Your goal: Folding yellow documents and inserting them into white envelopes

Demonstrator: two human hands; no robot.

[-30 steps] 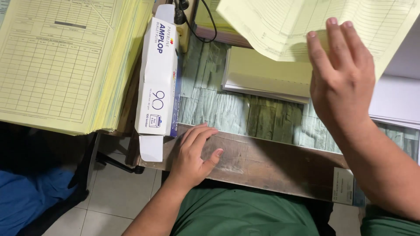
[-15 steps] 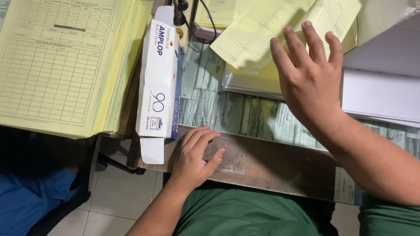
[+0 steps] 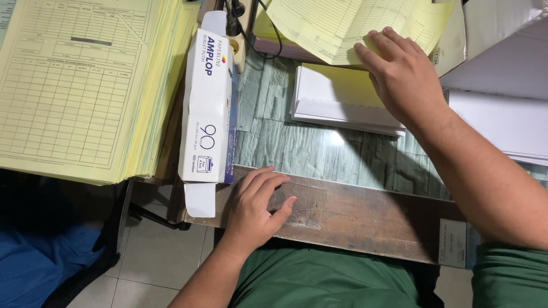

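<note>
White envelope box [image 3: 206,102] (long, open-ended), left hand [image 3: 255,208] beside

Soft, even indoor light falls from above, bright on the yellow forms [image 3: 74,85] at ten o'clock and the white box [image 3: 206,102]. A small glare spot shines on the glossy desk top [image 3: 337,138] near centre. The floor [image 3: 154,256] at seven o'clock lies in deep shadow. Focus is sharp, with slight stretching at the edges.

The bench [image 3: 342,214] carries a white box [image 3: 206,102] at its left edge, white paper [image 3: 342,105] mid-bench, yellow forms [image 3: 80,85] beyond.
</note>
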